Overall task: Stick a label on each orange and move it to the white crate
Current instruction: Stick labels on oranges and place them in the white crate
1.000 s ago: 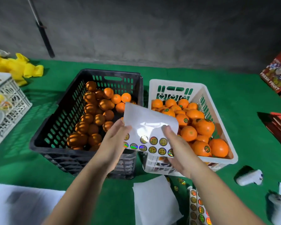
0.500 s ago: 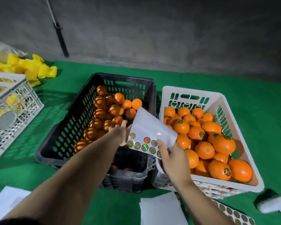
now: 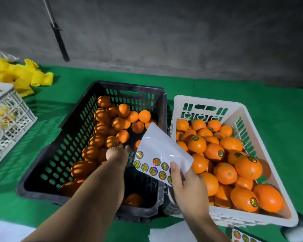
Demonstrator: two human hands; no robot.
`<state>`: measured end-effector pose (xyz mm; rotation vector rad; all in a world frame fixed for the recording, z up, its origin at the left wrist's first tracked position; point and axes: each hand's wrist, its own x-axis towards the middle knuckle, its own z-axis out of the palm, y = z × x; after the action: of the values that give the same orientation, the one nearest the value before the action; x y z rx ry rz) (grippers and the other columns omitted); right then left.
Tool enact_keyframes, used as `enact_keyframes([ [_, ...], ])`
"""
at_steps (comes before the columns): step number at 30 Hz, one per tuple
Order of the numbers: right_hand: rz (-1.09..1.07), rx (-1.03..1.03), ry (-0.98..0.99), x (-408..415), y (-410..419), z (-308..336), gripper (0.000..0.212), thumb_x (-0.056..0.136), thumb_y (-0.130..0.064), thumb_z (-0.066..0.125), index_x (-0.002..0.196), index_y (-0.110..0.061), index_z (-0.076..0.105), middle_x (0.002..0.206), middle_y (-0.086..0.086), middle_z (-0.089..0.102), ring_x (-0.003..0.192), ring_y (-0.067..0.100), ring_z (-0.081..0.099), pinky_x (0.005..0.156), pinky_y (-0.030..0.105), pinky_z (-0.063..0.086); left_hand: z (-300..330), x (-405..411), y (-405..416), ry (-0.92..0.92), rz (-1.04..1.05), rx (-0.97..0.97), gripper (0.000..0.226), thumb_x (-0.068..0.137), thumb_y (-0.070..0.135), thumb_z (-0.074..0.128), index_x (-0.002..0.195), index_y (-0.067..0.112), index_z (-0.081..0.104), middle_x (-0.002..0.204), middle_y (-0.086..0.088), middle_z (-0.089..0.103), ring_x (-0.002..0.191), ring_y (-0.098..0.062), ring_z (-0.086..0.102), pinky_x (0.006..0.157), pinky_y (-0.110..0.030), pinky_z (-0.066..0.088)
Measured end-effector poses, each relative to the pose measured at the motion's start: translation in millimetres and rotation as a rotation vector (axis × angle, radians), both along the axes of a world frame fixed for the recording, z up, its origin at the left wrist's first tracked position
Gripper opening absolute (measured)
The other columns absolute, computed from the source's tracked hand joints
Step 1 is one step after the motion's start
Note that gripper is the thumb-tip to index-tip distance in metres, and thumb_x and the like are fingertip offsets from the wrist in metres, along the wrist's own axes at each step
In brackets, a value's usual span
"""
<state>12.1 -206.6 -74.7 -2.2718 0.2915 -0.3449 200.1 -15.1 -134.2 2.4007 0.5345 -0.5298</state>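
The black crate point(image 3: 73, 137) in the middle holds several unlabelled oranges point(image 3: 101, 116). Touching it on the right, the white crate point(image 3: 208, 102) is filled with oranges that carry round labels point(image 3: 197, 144). My left hand point(image 3: 117, 152) reaches down into the black crate, its fingertips at the oranges near the centre and nothing in its grasp. My right hand point(image 3: 187, 186) pinches the lower edge of a white label sheet point(image 3: 157, 145), thumb on top. The sheet hangs over the seam between the crates and bears several shiny round labels along its bottom.
A green cloth point(image 3: 269, 95) covers the table. Yellow foam nets point(image 3: 24, 77) and a white lattice basket point(image 3: 10, 110) sit at the left. White paper point(image 3: 170, 231) and another label sheet point(image 3: 243, 237) lie at the front. A dark pole point(image 3: 59, 39) leans on the grey wall.
My left hand has let go of the label sheet and moved forward and down into the black crate. My right hand alone keeps the sheet, now shifted slightly right.
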Motion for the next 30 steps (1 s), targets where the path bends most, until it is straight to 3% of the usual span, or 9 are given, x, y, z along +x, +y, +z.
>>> enact_keyframes([
  [4, 0.002, -0.015, 0.014, -1, -2, 1, 0.055, 0.100, -0.064, 0.039, 0.092, -0.016, 0.063, 0.068, -0.008, 0.062, 0.057, 0.010, 0.058, 0.048, 0.017, 0.033, 1, 8, 10, 0.099, 0.014, -0.021, 0.064, 0.106, 0.020, 0.059, 0.161, 0.005, 0.031, 0.164, -0.019, 0.036, 0.151, -0.033, 0.039, 0.121, -0.037, 0.038],
  [6, 0.019, -0.044, 0.013, 0, -3, 0, 0.059, 0.100, -0.064, 0.037, 0.095, -0.012, 0.064, 0.070, -0.003, 0.064, 0.059, 0.014, 0.060, 0.049, 0.021, 0.035, 18, 3, 9, 0.102, 0.093, -0.186, 0.036, 0.111, 0.013, 0.047, 0.144, 0.001, 0.054, 0.133, -0.016, 0.060, 0.110, -0.029, 0.064, 0.088, -0.020, 0.058],
  [8, 0.013, -0.059, 0.027, 1, -4, 0, 0.060, 0.100, -0.064, 0.037, 0.100, -0.011, 0.066, 0.078, 0.003, 0.070, 0.068, 0.021, 0.067, 0.053, 0.032, 0.047, 41, 2, 10, 0.091, 0.114, -0.325, 0.020, 0.112, 0.017, 0.045, 0.109, 0.008, 0.063, 0.089, -0.010, 0.058, 0.066, -0.018, 0.053, 0.047, -0.020, 0.049],
  [10, 0.007, -0.018, 0.032, 1, -4, 3, 0.058, 0.100, -0.062, 0.040, 0.113, -0.013, 0.068, 0.095, 0.002, 0.077, 0.084, 0.021, 0.073, 0.066, 0.041, 0.058, 74, -4, 13, 0.065, 0.133, -0.412, 0.028, 0.106, 0.037, 0.059, 0.094, 0.011, 0.058, 0.081, -0.006, 0.055, 0.067, -0.020, 0.053, 0.062, -0.023, 0.048],
  [16, 0.201, 0.599, -0.045, -7, -12, 21, 0.037, 0.109, -0.025, 0.056, 0.145, -0.021, 0.058, 0.135, -0.010, 0.071, 0.126, 0.010, 0.066, 0.103, 0.030, 0.056, 144, -75, 24, -0.086, -0.023, -1.158, 0.125, 0.046, 0.090, 0.082, 0.152, 0.031, 0.049, 0.149, 0.002, 0.061, 0.142, -0.023, 0.052, 0.117, -0.040, 0.038],
  [20, 0.182, 0.747, -0.004, -27, -27, 34, 0.031, 0.107, -0.020, 0.058, 0.136, -0.025, 0.067, 0.128, -0.004, 0.075, 0.120, 0.019, 0.071, 0.100, 0.039, 0.059, 140, -136, 16, -0.001, -0.219, -1.520, 0.101, 0.072, 0.075, 0.081, 0.156, 0.028, 0.049, 0.159, -0.004, 0.053, 0.149, -0.023, 0.047, 0.127, -0.051, 0.024],
  [23, 0.135, 0.809, 0.020, -43, -31, 46, 0.027, 0.105, -0.020, 0.062, 0.122, -0.037, 0.074, 0.118, -0.001, 0.079, 0.110, 0.027, 0.075, 0.082, 0.040, 0.065, 134, -173, 3, 0.000, -0.352, -1.550, 0.082, 0.094, 0.070, 0.061, 0.160, 0.025, 0.045, 0.168, -0.010, 0.038, 0.154, -0.029, 0.040, 0.123, -0.057, 0.034],
  [28, -0.010, 0.415, -0.243, -70, -30, 65, 0.083, 0.091, -0.016, 0.081, 0.150, -0.047, 0.032, 0.143, -0.001, 0.049, 0.127, 0.019, 0.054, 0.099, 0.031, 0.053, 127, -209, -7, -0.101, -0.260, -1.368, 0.060, 0.114, 0.045, 0.018, 0.160, 0.015, 0.042, 0.161, -0.015, 0.048, 0.148, -0.030, 0.048, 0.118, -0.053, 0.044],
  [30, -0.046, -0.030, -0.304, -84, -29, 71, 0.083, 0.089, -0.022, 0.083, 0.154, -0.039, 0.035, 0.147, 0.001, 0.032, 0.135, 0.024, 0.036, 0.109, 0.037, 0.037, 143, -217, -14, -0.170, -0.419, -1.192, 0.096, 0.090, 0.084, 0.044, 0.139, 0.002, 0.056, 0.148, -0.022, 0.060, 0.120, -0.005, 0.069, 0.112, -0.056, 0.048],
])
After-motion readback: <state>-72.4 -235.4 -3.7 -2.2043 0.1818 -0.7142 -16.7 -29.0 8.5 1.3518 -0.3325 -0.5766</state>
